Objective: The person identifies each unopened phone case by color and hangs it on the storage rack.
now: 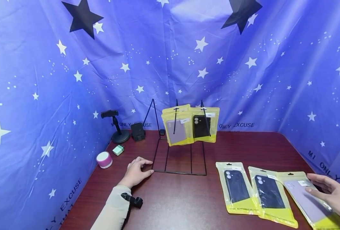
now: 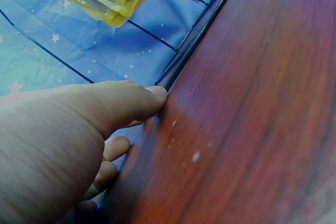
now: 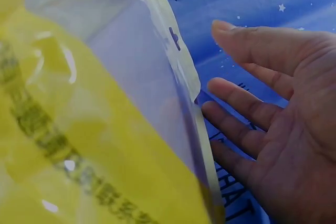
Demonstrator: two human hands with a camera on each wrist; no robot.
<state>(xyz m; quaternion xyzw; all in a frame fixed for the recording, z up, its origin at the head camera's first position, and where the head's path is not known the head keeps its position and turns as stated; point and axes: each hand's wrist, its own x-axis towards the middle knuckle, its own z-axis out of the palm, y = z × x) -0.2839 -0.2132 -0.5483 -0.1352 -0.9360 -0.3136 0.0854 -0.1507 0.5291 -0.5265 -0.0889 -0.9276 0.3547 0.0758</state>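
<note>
My L hand [image 1: 136, 172] is at the front L corner of the wire rack [image 1: 179, 173], thumb and forefinger parted, touching the wire but not wrapped round it. Risk: w/ so light a touch the rack may slide or tip if a hook gets knocked. On the mid hook [image 1: 175, 121] hangs the hung lilac bag [image 1: 179, 135], at least 1 more behind; on the R hook [image 1: 205, 118], the hung black bag [image 1: 200, 126]. Edges overlap, so one could snag the other. On the table [image 1: 181, 204], R of the rack, lie the 1st black bag [image 1: 238, 187], 2nd black bag [image 1: 270, 193] and loose lilac bag [image 1: 305, 198], edges meeting; lifting one might drag its neighbour. My R hand [image 1: 332, 193] is at the loose lilac bag's R edge, fingers spread, no grip; contact can't be confirmed. Slick plastic could slip from a poor edge pinch. Writing, L to R: curtain [image 1: 158, 80] reads "EXCUSE" & "THAT" far L, "ONLY", "EXCUSE" behind rack, "MI ONLY" far R. White stickers [image 1: 185, 121] too small to read. Dark print [image 3: 50, 142] on yellow bag base: looks Chinese, too blurred to transcribe. No brand legible.
</note>
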